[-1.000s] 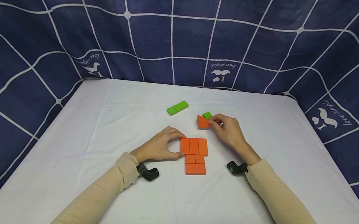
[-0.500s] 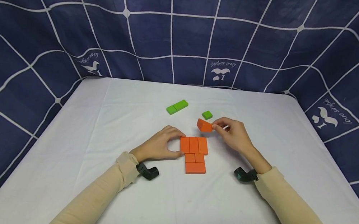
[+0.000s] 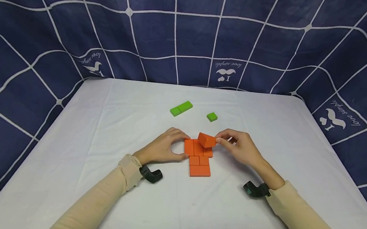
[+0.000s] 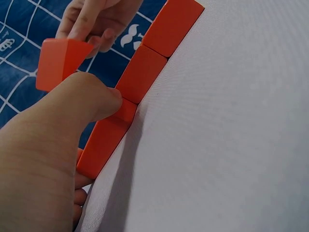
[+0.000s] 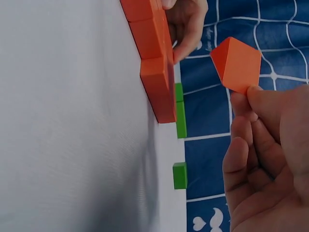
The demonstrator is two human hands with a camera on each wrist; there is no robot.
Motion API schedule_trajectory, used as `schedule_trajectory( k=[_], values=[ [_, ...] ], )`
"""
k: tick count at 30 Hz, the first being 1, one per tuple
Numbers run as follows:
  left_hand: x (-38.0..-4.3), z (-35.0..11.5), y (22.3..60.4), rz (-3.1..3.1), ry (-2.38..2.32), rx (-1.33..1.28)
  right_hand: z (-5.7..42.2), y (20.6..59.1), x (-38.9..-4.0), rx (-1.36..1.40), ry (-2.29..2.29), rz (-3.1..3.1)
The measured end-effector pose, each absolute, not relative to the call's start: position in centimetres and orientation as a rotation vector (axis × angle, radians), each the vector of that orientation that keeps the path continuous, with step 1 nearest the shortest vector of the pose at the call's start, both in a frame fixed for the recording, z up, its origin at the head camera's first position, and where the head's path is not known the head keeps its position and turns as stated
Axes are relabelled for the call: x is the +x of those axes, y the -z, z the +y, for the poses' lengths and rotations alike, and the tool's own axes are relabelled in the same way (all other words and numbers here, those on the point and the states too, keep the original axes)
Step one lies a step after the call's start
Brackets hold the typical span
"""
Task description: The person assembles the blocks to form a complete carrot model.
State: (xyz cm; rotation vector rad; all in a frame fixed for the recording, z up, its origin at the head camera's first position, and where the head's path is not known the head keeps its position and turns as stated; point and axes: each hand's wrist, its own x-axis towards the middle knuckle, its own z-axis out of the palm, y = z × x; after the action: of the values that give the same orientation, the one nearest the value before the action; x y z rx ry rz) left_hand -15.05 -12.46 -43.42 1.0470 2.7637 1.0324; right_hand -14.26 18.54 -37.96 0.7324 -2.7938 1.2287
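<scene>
Flat orange blocks lie together on the white cloth in the head view: a row of three, two small ones (image 3: 194,160) below it, and a wider one (image 3: 199,171) nearest the body. My left hand (image 3: 163,147) holds the leftmost orange block (image 3: 188,147) of the row, thumb at its near end and fingers at its far end. My right hand (image 3: 241,147) pinches an orange triangular block (image 3: 206,140) between thumb and fingers. That block is raised above the row and hides part of it in the head view; the right wrist view shows its triangular end (image 5: 219,60).
Two green blocks (image 3: 181,108) lie end to end farther back on the white tablecloth (image 3: 131,105). A small green block (image 3: 212,117) sits to their right. Dark blue curtains (image 3: 194,38) with white lines surround the table at the back and sides.
My right hand has brought the triangular block from beside the small green block toward me, over the orange row, uncovering the green block. My left hand has stayed in place.
</scene>
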Motion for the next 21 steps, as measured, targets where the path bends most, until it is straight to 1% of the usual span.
schedule_trajectory(
  k=[21],
  values=[
    [-15.0,-12.4,43.2,2.757,-1.019,1.038,19.3,39.6,-10.9,1.236,-1.286,-2.553]
  ],
)
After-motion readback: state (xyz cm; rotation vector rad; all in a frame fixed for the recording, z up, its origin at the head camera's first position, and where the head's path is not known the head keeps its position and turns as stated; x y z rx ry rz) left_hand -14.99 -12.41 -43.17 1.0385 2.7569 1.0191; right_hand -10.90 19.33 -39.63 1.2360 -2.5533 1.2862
